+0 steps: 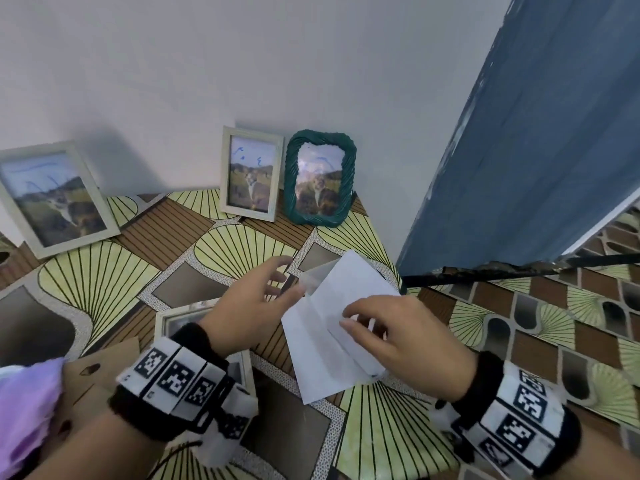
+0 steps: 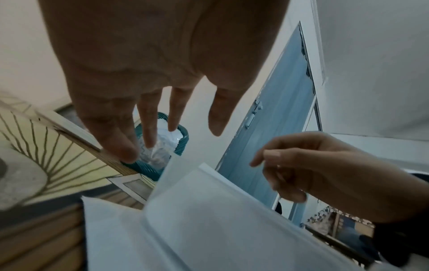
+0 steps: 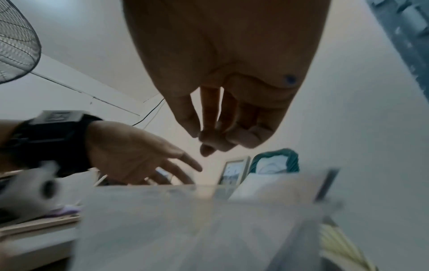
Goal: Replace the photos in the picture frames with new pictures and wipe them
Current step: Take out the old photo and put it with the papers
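A patterned floor (image 1: 104, 282) holds three upright picture frames by the wall: a pale frame (image 1: 55, 199), a second pale frame (image 1: 251, 173), and a green frame (image 1: 318, 178).

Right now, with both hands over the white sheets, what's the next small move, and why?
Probably pinch the top sheet with the right hand and lift it free: the sheets lie fanned and overlapping, and the left hand hovers open beside them, holding nothing.
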`<state>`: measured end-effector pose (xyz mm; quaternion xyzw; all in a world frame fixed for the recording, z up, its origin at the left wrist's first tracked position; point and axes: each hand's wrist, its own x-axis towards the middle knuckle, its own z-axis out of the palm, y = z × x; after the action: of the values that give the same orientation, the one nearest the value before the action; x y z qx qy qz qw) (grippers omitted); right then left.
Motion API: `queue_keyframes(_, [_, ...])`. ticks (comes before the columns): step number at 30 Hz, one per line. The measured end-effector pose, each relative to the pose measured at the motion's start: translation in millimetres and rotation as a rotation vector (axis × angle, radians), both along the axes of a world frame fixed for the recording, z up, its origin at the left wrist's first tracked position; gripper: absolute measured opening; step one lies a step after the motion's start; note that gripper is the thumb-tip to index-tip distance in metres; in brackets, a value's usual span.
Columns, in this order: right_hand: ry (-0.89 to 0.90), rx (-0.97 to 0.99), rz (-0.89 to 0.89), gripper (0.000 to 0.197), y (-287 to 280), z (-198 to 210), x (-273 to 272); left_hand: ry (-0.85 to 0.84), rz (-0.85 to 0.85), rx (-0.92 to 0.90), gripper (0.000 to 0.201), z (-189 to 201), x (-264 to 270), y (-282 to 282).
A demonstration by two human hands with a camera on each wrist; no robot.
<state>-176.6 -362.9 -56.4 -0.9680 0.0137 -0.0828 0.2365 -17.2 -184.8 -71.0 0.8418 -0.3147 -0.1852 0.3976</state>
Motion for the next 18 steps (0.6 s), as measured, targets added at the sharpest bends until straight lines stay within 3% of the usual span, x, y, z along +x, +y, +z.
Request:
queue_keyframes(5, [-0.143, -0.076, -0.151, 0.014, -34, 22, 15, 0.111, 0.054, -0.140, 0.065, -15, -14, -12])
queue_keyframes(11, [0.150, -0.221, -0.146, 0.018, -62, 23, 45, 0.289, 0.076, -0.257, 0.071, -31, -20, -17])
queue_keyframes(18, [0.282, -0.233, -0.139, 0.016, -63, 26, 72, 0.338, 0.082, -0.283, 0.067, -31, -20, -17])
